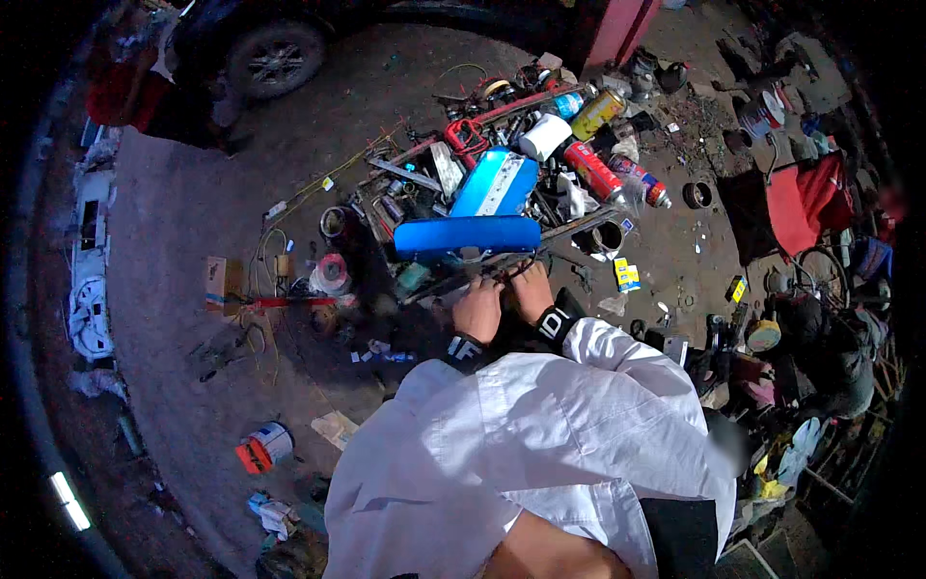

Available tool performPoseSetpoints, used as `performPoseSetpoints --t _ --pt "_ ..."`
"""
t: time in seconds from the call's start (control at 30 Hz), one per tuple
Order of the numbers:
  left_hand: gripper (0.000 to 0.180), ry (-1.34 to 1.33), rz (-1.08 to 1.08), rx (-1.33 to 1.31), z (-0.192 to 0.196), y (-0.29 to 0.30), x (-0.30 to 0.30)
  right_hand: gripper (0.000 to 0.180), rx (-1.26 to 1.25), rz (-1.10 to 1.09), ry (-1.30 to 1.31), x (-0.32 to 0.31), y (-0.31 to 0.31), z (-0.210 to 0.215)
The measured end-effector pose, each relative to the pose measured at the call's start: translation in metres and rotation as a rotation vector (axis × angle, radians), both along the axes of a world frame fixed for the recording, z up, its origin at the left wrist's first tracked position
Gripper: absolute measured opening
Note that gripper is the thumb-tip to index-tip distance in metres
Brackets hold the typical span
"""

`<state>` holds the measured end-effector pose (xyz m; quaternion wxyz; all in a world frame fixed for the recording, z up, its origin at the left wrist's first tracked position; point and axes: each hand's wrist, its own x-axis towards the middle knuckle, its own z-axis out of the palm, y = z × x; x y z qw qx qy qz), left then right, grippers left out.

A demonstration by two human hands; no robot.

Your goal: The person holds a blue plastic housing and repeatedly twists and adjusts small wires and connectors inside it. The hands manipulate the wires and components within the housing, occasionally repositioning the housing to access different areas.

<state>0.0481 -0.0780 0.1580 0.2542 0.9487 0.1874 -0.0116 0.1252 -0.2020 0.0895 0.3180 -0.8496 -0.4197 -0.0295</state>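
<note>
Both my hands are close together at the near edge of a heavily loaded worktable [564, 230]. My left hand [477, 311] has its fingers bent in toward a dark area at that edge. Just right of it, my right hand [531, 292] is closed too, its fingers curled forward and down. What they grip is too dark to make out. Directly beyond my fingers lies a glossy blue curved panel [468, 236]. Behind it is another blue piece [494, 181] with a pale printed strip, leaning among loose metal parts.
Red spray cans [592, 172], a white container [545, 137] and a red coiled cable [466, 138] crowd the table. A cardboard box [224, 286] stands on the floor to the left, near a paint tin [265, 447]. A person [159, 101] and a car wheel [277, 60] are far left.
</note>
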Motion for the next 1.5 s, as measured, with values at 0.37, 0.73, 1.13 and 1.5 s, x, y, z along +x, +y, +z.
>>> performPoseSetpoints --t 0.37,0.73,1.13,1.5 --pt "0.019 0.108 0.393 -0.955 -0.048 0.039 0.003 0.029 -0.038 -0.072 0.116 -0.004 0.014 0.028" --pt "0.020 -0.196 0.407 -1.213 -0.069 0.013 -0.026 0.029 0.274 -0.019 1.222 -0.004 -0.001 -0.038" --pt "0.026 -0.180 0.298 -1.047 -0.093 0.031 -0.049 0.031 0.393 -0.047 1.219 -0.013 0.007 -0.045" --pt "0.028 -0.400 -0.194 -0.123 -0.086 0.029 -0.045 0.029 0.558 -0.135 1.826 -0.008 -0.003 -0.065"
